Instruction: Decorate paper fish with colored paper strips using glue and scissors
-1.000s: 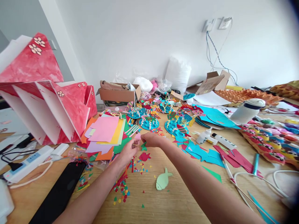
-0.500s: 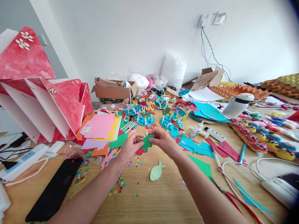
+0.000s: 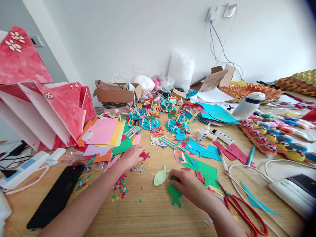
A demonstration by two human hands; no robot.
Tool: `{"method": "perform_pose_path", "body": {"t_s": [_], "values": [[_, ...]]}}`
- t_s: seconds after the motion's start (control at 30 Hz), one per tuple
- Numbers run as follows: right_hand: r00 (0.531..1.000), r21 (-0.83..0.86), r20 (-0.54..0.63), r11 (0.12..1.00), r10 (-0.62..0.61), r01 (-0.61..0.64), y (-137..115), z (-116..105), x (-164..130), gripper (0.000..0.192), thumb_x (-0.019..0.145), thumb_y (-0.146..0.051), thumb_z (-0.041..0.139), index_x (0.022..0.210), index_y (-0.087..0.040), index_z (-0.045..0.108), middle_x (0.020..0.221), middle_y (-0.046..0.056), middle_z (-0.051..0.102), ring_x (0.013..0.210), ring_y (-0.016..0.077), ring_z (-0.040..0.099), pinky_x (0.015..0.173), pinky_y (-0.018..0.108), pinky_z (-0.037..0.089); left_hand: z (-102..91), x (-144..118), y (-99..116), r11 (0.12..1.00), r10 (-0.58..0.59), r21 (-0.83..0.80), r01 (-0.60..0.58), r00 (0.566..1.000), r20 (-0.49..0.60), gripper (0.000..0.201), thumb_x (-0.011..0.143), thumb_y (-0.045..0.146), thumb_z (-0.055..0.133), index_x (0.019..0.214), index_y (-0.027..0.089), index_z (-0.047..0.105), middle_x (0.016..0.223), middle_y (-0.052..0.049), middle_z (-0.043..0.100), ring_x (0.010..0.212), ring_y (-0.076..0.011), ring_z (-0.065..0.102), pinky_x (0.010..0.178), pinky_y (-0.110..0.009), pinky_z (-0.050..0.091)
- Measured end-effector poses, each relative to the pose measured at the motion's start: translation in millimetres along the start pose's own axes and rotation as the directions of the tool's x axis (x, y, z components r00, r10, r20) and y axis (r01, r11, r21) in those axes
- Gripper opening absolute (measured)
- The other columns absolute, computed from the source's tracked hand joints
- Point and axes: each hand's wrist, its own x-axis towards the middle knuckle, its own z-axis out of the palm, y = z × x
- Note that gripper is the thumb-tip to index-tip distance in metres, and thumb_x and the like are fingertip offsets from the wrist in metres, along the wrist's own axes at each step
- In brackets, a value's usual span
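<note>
My right hand [image 3: 188,185] presses a dark green paper fish [image 3: 174,195] flat on the wooden table [image 3: 153,217], right beside a pale green paper fish [image 3: 160,176]. My left hand [image 3: 130,157] reaches to the left of them, its fingertips on a small red paper fish [image 3: 143,155] next to the stack of coloured paper sheets [image 3: 106,138]. Loose paper confetti [image 3: 119,191] lies under my left forearm.
Red-handled scissors [image 3: 243,214] lie at the lower right near white cables [image 3: 249,171]. A black phone [image 3: 55,197] and a power strip [image 3: 24,166] sit at the left below red folded card shapes [image 3: 41,105]. Glue bottles [image 3: 204,132], blue paper-plate crafts [image 3: 172,123] and a cardboard box [image 3: 116,95] stand further back.
My right hand carried the dark green fish from mid-air down to the table beside the pale fish. My left hand let go of it and moved onto the red fish.
</note>
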Motion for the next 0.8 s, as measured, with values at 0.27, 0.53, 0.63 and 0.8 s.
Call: {"method": "perform_pose_path", "body": {"t_s": [0.27,0.53,0.63,0.8], "values": [[0.997,0.035,0.012,0.997,-0.072,0.071,-1.9,13.9,2.8,0.021,0.067,-0.016,0.046,0.078,-0.021,0.063,0.070,-0.001,0.063,0.064,0.0116,0.054,0.055,0.018,0.032,6.0,12.2,0.1,1.000,-0.010,0.020,0.010,1.000,0.013,0.022,0.066,0.014,0.053,0.088,0.017,0.058,0.094,-0.006,0.058,0.091,-0.0187,0.052,0.079,-0.025,0.039],[0.998,0.032,-0.015,0.998,-0.062,0.062,9.6,22.4,10.3,0.017,0.071,-0.023,0.048,0.080,-0.023,0.062,0.072,-0.001,0.063,0.066,0.0125,0.055,0.056,0.020,0.032,-31.2,31.8,-19.6,0.984,-0.157,0.061,0.166,0.980,-0.123,0.026,0.072,0.013,0.045,0.095,0.017,0.056,0.093,-0.006,0.060,0.087,-0.0177,0.054,0.075,-0.025,0.039],[0.998,0.026,-0.032,0.998,-0.057,0.058,12.1,23.0,11.6,0.017,0.071,-0.024,0.048,0.081,-0.023,0.063,0.071,-0.001,0.063,0.066,0.0127,0.055,0.056,0.020,0.032,-33.1,42.1,-27.7,0.974,-0.189,0.104,0.203,0.973,-0.129,0.025,0.068,0.011,0.049,0.092,0.015,0.057,0.094,-0.009,0.060,0.090,-0.0212,0.054,0.077,-0.027,0.039],[0.997,0.050,-0.032,0.996,-0.074,0.076,13.1,22.5,10.8,0.018,0.071,-0.022,0.048,0.081,-0.023,0.063,0.073,-0.001,0.064,0.067,0.0128,0.055,0.057,0.019,0.033,-13.2,51.2,-25.7,0.953,-0.232,0.170,0.252,0.964,-0.126,0.023,0.070,0.023,0.051,0.091,0.015,0.056,0.092,-0.010,0.061,0.088,-0.0232,0.056,0.076,-0.030,0.040]]}}
